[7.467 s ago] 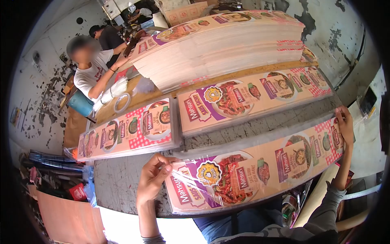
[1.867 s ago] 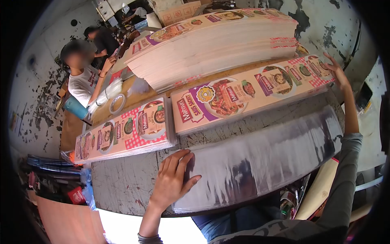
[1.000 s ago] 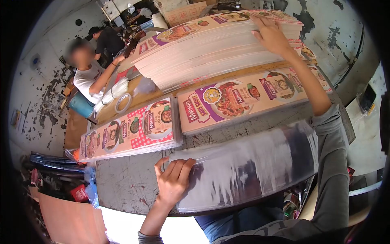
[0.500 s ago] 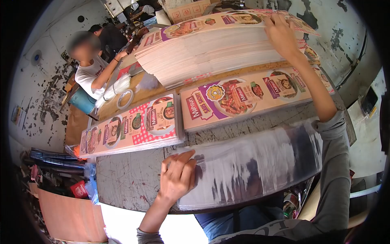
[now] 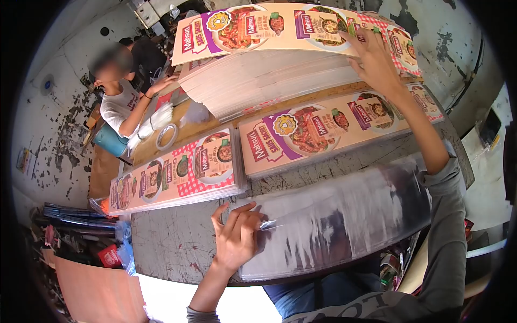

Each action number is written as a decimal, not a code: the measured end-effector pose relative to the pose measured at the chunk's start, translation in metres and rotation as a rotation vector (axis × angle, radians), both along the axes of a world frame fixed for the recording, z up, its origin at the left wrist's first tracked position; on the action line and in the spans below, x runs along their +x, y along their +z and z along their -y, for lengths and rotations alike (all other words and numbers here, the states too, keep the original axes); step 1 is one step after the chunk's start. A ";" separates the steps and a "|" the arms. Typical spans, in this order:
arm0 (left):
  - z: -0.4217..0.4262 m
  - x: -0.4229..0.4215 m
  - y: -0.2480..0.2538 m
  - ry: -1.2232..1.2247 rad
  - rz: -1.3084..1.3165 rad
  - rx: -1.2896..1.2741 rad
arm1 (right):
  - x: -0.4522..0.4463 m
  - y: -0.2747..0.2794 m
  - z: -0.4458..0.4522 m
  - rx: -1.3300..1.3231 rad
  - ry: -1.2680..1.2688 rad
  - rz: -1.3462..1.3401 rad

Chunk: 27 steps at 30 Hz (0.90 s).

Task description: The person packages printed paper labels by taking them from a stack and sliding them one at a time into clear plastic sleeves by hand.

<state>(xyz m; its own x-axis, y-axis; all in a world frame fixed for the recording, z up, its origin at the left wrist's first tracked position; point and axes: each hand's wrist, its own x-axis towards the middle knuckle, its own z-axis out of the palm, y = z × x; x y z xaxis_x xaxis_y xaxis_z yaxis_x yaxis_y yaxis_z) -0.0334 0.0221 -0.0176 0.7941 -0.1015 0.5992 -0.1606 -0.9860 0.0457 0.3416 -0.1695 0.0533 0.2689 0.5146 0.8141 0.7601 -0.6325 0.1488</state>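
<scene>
I see the right hand point(image 5: 377, 64) gripping a "Mahsuri Saus Sachet" card sheet point(image 5: 295, 28); the left hand point(image 5: 236, 239) touches plastic sleeves point(image 5: 336, 218), grip unclear from here.

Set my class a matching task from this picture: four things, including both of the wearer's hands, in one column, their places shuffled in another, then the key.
Things
1. Left hand
2. Right hand
3. Ring of tape
4. Clear plastic pile

Places
A. On the wooden table, beside the white bundle
B. Along the near edge of the grey table
C. At a printed sheet above the tall stack
D. At the left end of the see-through sheets

Right pairs: 1-D, 2-C, 3-A, 4-B
</scene>
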 end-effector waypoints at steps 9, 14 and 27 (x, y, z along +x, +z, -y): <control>-0.003 -0.002 0.000 -0.059 0.040 -0.017 | 0.022 0.006 -0.005 -0.256 -0.023 -0.030; 0.003 -0.003 0.005 -0.058 0.052 -0.057 | 0.039 0.016 -0.002 -0.295 -0.099 -0.070; 0.000 0.004 0.008 -0.085 -0.126 -0.151 | 0.047 0.039 -0.019 -0.388 -0.173 -0.435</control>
